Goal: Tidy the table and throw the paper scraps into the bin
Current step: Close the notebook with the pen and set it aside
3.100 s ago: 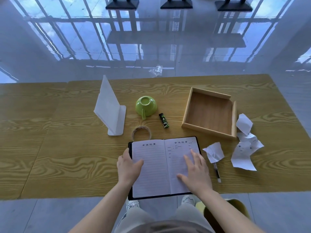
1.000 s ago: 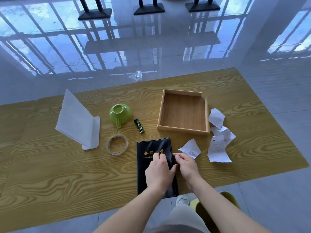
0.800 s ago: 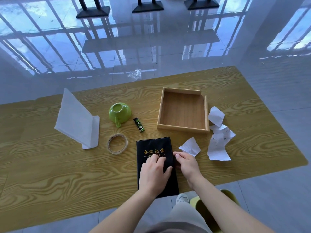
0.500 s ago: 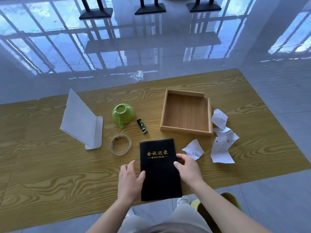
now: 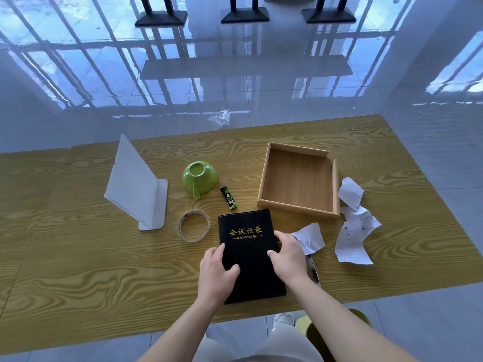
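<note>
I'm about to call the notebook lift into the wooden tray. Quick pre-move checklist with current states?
1. Notebook closed: ok.
2. Left hand and right hand on its opposite edges: ok.
3. Firm grip under the cover: cannot tell.
4. Wooden tray empty: ok.
5. Paper scraps off the table: not ok, lying beside the tray.
6. Pen clear of right hand: not ok, right beside it.

Bare forearms, light grey trousers [image 5: 282,340], white shoe [image 5: 283,320]
</note>
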`<state>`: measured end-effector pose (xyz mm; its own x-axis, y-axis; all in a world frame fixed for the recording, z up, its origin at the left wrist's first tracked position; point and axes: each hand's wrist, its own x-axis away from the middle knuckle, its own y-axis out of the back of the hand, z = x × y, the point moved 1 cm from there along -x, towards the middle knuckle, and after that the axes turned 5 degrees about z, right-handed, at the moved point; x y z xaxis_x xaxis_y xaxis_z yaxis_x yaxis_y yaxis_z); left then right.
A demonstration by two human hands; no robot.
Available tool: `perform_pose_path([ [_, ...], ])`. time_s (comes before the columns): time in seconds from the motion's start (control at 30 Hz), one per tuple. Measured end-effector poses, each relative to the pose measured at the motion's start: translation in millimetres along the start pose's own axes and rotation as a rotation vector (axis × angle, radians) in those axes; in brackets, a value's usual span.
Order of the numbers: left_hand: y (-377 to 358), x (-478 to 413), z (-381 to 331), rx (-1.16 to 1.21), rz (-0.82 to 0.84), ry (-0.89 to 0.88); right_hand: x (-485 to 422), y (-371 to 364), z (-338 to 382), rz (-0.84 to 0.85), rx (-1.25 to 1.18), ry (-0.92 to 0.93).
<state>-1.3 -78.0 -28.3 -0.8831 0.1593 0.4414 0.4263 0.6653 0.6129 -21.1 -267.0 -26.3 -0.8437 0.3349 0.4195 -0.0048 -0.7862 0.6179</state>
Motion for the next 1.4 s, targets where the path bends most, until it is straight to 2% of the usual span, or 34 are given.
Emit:
perform_pose_path([
  [0.13,6,5,5,-0.077,0.017,-0.132,10,5,-2,0.004,-0.009,0.068],
  [0.3,7,29,18,-0.574,0.028,-0.482,41,32,-36,-0.137,0.090,0.151],
  [0.4,0,33,17,-0.731,0.050,-0.503,52,52,-64,-0.214,0.139,0.040],
  [0.5,-8,34,17,-0.776,0.076,-0.487,54,59,-78,-0.207,0.204,-0.064],
  [0.77,-12,33,13,-0.814,0.074,-0.501,43,46,-75,-0.126,0.317,-0.118],
  [0.93,-10,31,19,-0.754,0.082,-0.503,38,49,-71,-0.047,0.029,-0.189],
  [1.2,-5,30,26,-0.715,0.075,-0.623,40,49,-59,0.195,-0.695,-0.295],
  [1.3,-4,33,27,-0.705,0.029,-0.697,41,51,-57,0.274,-0.775,-0.300],
  [1.4,-3,39,25,-0.655,-0.001,-0.692,42,51,-55,0.283,-0.747,-0.296],
])
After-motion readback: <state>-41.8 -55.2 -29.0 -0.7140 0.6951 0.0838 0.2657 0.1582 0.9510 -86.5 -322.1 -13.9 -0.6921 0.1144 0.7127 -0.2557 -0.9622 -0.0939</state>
